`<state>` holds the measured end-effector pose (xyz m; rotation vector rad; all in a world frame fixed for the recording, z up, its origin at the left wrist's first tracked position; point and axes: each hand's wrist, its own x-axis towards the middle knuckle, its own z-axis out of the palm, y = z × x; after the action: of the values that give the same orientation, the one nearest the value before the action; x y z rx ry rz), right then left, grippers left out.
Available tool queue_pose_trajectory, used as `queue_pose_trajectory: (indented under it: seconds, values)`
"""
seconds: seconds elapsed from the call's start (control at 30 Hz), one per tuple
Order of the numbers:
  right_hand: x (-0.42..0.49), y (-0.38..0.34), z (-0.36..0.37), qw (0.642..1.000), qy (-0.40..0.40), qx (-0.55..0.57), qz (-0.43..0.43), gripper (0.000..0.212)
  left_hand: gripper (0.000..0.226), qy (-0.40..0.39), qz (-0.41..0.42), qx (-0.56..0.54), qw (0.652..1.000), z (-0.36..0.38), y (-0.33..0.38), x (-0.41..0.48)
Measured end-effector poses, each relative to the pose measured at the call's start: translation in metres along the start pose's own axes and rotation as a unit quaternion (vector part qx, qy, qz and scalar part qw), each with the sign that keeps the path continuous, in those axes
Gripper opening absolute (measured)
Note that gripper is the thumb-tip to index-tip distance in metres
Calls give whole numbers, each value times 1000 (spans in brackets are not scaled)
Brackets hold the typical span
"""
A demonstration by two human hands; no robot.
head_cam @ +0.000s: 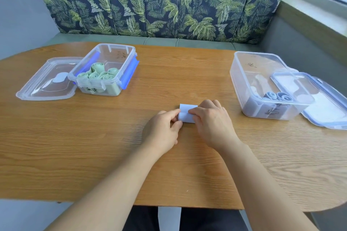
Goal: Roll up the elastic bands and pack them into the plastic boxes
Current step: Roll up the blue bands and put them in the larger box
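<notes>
Left hand [161,127] and right hand [212,124] pinched a nearly rolled blue band [186,116] mid-counter [93,146], not yet packed; left-edge box [115,45] held green rolls [97,73], right-edge box [242,84] blue rolls [279,96].

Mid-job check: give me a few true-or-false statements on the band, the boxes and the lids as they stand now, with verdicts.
1. The left hand and the right hand both grip the pale blue band on the table. True.
2. The left box holds blue rolls. False: it holds green rolls.
3. The right box is shut under its lid. False: it is open, and the right lid leans against its right side.
4. The left lid lies on the table beside the left box. True.
</notes>
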<state>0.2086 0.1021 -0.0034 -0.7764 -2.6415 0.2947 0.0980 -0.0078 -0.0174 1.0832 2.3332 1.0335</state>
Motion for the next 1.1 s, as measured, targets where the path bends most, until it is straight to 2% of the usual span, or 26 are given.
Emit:
queue_pose_trajectory:
  seconds: [0.27,0.4,0.73,0.83,0.93,1.1]
  values:
    - [6,1,6,1000,-2,-8,17,28,36,-32,-13,134,990,-1,7,11]
    - [9,1,6,1000,12,-15,17,20,34,-21,-21,169,985,2,8,15]
    - [3,-6,-2,998,-15,-62,20,23,27,-18,-8,170,985,2,6,15]
    - [3,-8,-3,998,-15,-63,19,21,31,-16,6,149,989,2,5,12]
    - [1,-8,-7,997,-30,-69,16,21,43,19,19,81,996,1,4,3]
    - [-1,-6,-15,996,-69,-57,6,27,27,40,19,49,998,0,7,-1]
